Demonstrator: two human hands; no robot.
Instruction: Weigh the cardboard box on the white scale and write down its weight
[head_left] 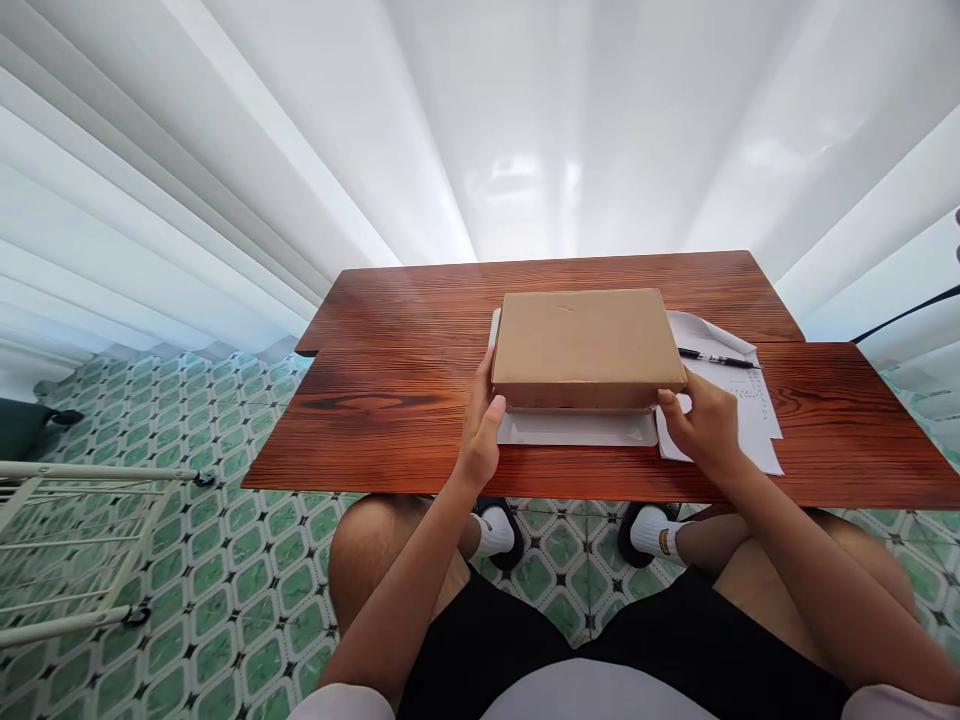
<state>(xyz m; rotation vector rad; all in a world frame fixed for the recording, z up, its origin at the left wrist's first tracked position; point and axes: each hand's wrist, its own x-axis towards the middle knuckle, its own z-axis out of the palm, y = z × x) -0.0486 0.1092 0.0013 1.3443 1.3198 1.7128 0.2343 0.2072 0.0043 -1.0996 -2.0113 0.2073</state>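
Cardboard box [589, 340] over white tray [577, 431] on wooden table [375, 410]; contact between them unclear. Left hand [481, 430] clasps its near left corner; right hand [703, 420] grips its near right corner. Pen [718, 359] lies on papers [750, 425], right.

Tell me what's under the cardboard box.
A white tray shows beneath the cardboard box, mostly along its near side. The box hides the rest; anything there can't be seen.

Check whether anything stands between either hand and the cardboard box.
Nothing visible does: the left hand and right hand already hold the cardboard box at its sides. The white tray shows beneath it; the papers and pen lie to its right.
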